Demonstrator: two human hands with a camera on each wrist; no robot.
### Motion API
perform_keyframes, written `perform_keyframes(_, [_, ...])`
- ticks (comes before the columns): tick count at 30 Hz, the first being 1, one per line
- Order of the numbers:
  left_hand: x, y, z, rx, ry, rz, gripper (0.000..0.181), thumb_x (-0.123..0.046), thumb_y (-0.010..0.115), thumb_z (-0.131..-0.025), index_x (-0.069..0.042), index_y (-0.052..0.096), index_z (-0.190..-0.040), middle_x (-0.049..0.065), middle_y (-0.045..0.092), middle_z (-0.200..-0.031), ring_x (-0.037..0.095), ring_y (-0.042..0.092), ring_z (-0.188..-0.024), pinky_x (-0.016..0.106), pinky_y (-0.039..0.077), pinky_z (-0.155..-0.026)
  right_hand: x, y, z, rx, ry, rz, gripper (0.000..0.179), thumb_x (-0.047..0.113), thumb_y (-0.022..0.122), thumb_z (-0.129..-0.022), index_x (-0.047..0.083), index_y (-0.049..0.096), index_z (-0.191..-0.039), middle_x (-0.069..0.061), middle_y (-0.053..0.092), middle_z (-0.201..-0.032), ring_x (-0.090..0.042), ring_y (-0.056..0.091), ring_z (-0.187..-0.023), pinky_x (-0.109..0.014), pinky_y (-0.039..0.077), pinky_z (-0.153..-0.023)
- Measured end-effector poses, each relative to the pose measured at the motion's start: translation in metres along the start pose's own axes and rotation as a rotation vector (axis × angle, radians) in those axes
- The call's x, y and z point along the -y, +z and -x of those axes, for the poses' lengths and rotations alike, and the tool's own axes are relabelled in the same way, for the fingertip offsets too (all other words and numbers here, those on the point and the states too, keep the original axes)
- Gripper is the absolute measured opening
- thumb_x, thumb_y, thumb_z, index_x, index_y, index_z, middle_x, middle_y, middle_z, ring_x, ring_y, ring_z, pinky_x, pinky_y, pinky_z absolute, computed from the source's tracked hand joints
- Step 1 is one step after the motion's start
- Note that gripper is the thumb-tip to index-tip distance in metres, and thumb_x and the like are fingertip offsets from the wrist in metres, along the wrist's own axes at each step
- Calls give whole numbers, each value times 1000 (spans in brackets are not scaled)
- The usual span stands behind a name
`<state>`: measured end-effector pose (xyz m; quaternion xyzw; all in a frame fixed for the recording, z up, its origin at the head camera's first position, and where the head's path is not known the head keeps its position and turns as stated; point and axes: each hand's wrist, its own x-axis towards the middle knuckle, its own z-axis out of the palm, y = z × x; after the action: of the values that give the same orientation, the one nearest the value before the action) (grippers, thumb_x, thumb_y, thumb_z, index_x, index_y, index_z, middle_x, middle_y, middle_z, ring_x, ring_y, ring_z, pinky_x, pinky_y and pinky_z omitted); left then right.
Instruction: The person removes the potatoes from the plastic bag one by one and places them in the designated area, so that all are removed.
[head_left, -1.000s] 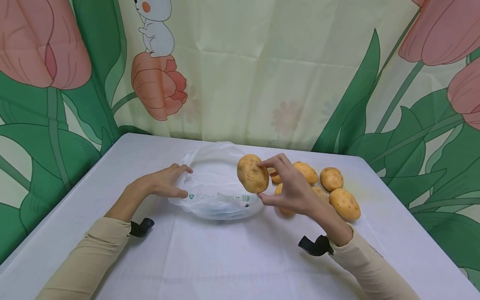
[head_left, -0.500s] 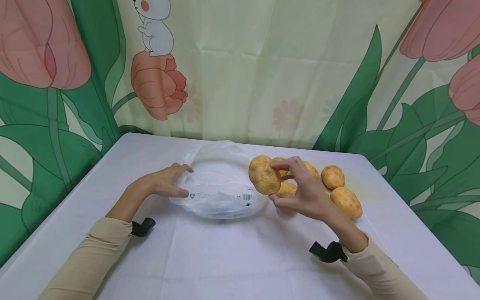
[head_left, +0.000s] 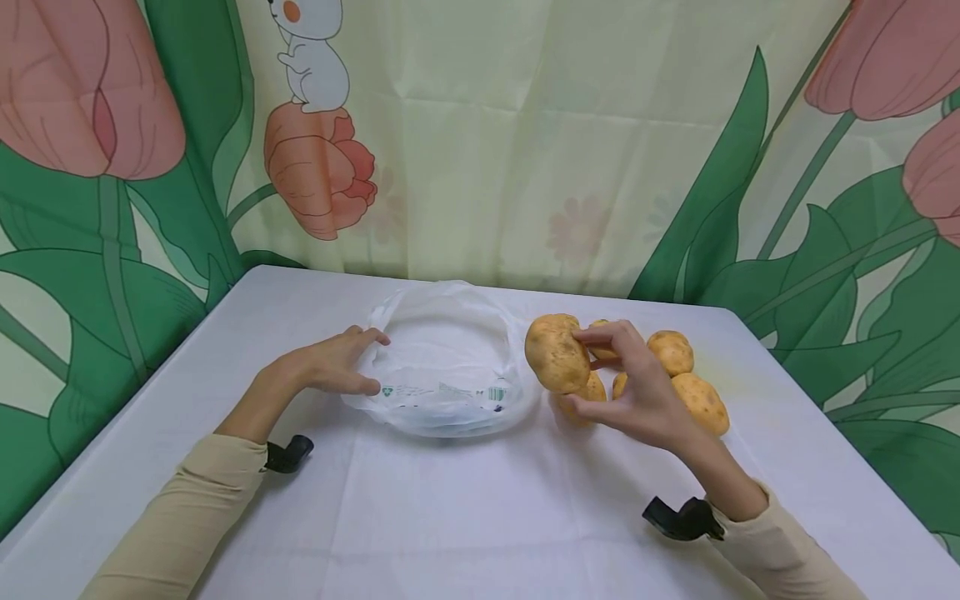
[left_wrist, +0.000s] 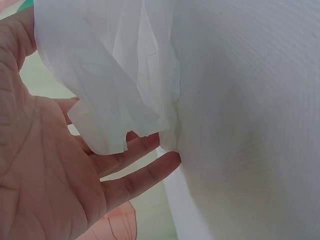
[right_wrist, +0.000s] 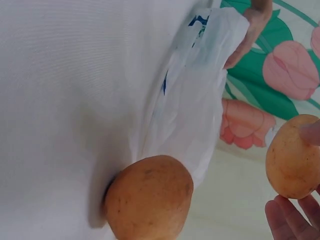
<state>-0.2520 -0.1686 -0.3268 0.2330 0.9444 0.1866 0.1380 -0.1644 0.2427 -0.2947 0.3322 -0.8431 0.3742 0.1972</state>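
In the head view, a white translucent plastic bag (head_left: 442, 417) lies with its mouth spread on the white-covered table. My left hand (head_left: 333, 363) touches the left side of its rim, thumb and index apart. The left wrist view has the fingers (left_wrist: 142, 180) extended behind a loose fold of the bag (left_wrist: 105, 95). My right hand (head_left: 641, 392) pinches a potato (head_left: 557, 354) between thumb and fingertips, raised to the right of the bag. The right wrist view also includes this held potato (right_wrist: 292, 157), with the hand partly cut off.
Several potatoes lie on the table right of the bag, among them one near the far right (head_left: 671, 352) and a larger one (head_left: 701, 403). Others are partly hidden by my right hand. A floral curtain (head_left: 480, 167) hangs behind the table (head_left: 450, 533).
My right hand has moved to the right, away from the bag, carrying the potato towards the others. The left hand stays at the bag's rim.
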Motion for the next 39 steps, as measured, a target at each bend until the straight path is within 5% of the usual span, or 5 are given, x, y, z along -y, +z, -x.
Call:
perform_keyframes(18, [0,0,2,-5,13,3,72,-31,68,-83,-7,44,-146,24,48,-136,35,53,-118,55,45,-98,-15,-21,14,-19,53,33,72,-8,91,-65,-3,52,-125,-11,57,-130,-1,57,-117,-16,52,-87])
perform_keyframes(30, [0,-1,4,-4,17,2,73,-32,69,-83,-6,44,-146,24,48,-136,35,53,-118,55,45,-98,-33,-37,28,-25,209,119,72,-3,90,-71,-1,50,-131,-11,52,-134,8,52,-116,-13,50,-90])
perform_keyframes(39, [1,0,3,-8,28,3,72,-31,69,-84,-6,44,-146,24,48,-136,34,54,-117,54,45,-98,-40,-49,37,-44,233,126,73,-4,87,-73,-2,48,-134,-13,51,-134,9,50,-115,-8,47,-88])
